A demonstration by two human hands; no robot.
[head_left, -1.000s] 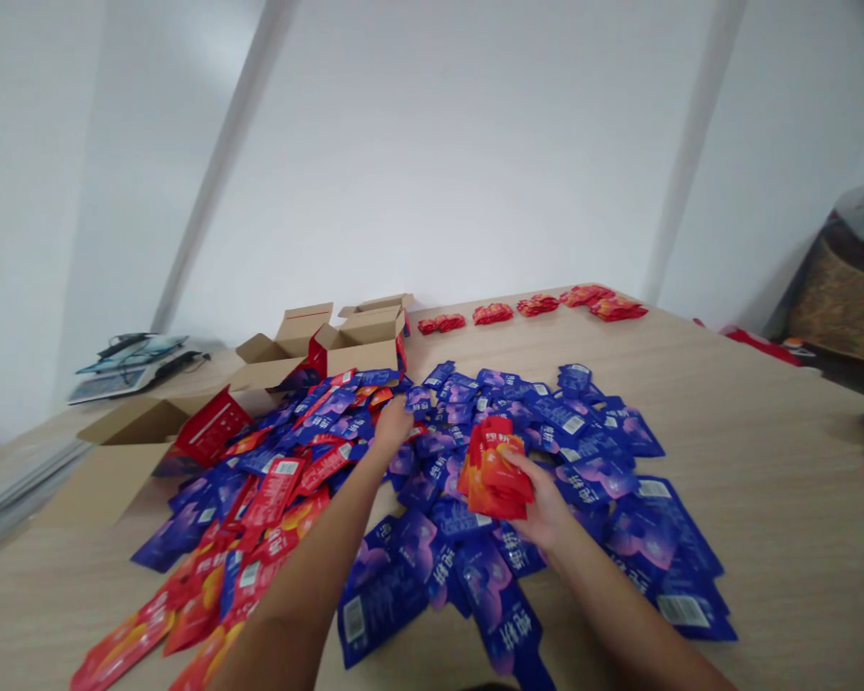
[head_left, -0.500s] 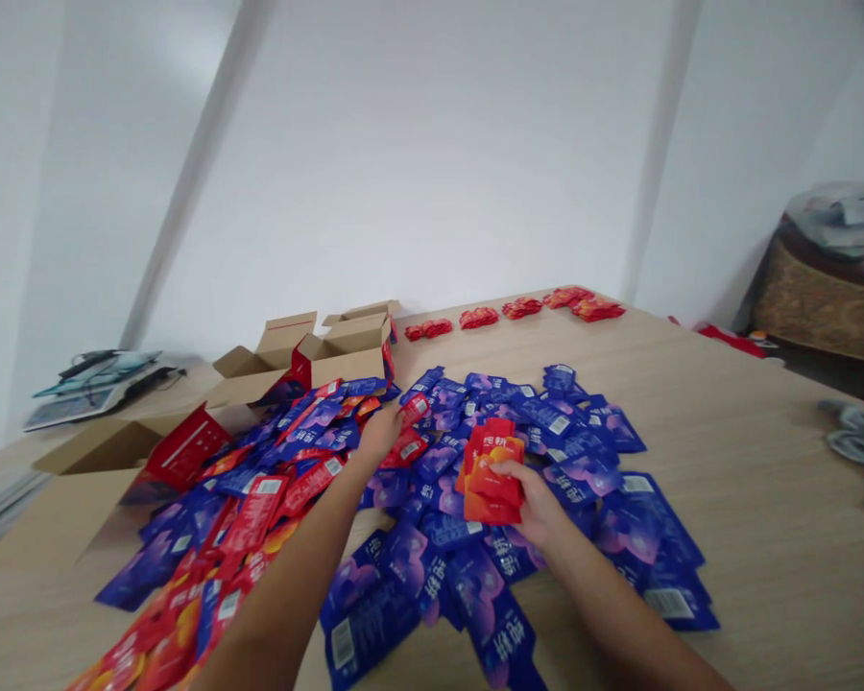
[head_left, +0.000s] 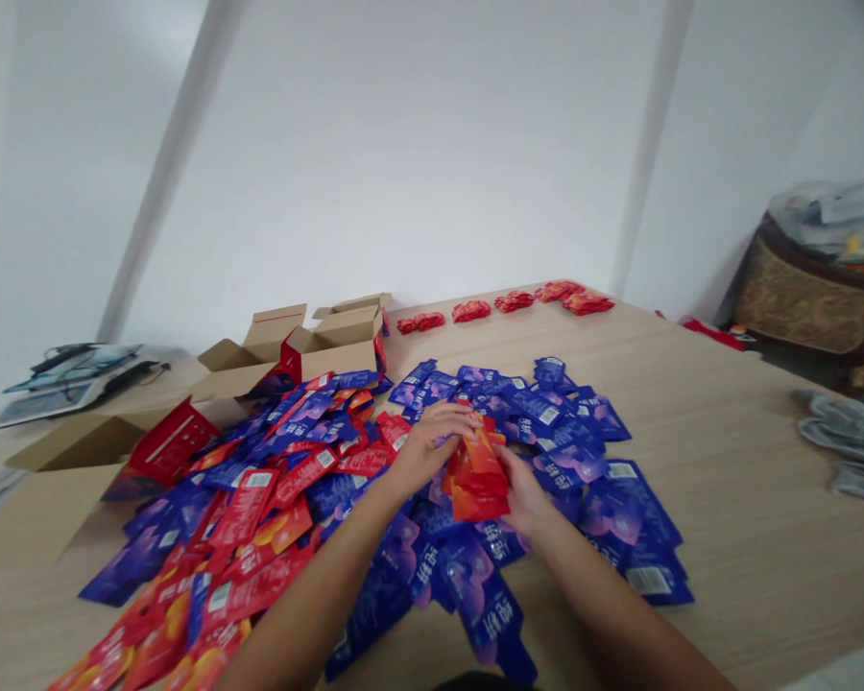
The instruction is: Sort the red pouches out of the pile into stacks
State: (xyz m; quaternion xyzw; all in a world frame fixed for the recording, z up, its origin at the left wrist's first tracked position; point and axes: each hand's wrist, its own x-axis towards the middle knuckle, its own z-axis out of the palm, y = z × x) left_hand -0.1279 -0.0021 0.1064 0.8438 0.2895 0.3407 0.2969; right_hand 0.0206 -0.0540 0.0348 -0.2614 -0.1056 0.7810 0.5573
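A small stack of red sachets [head_left: 475, 485] with orange fruit prints is held above the pile. My right hand [head_left: 519, 491] grips the stack from its right side. At its upper left, my left hand [head_left: 432, 443] closes on a red sachet laid against the stack; its fingertips are partly hidden. Below both hands spread many purple-blue sachets [head_left: 475, 585]. To the left lies a mixed heap of red sachets [head_left: 252, 499] and blue ones.
Opened cardboard boxes [head_left: 64, 480] stand at the left and back left. Several bundles of red sachets [head_left: 471, 310] line the table's far edge. Flat items [head_left: 72, 379] lie far left. Grey cords or cloth [head_left: 846, 446] rest at the right, near a patterned chair [head_left: 803, 288].
My left hand has moved right from the mixed heap, bringing a red sachet to the stack in my right hand. The view has shifted slightly.
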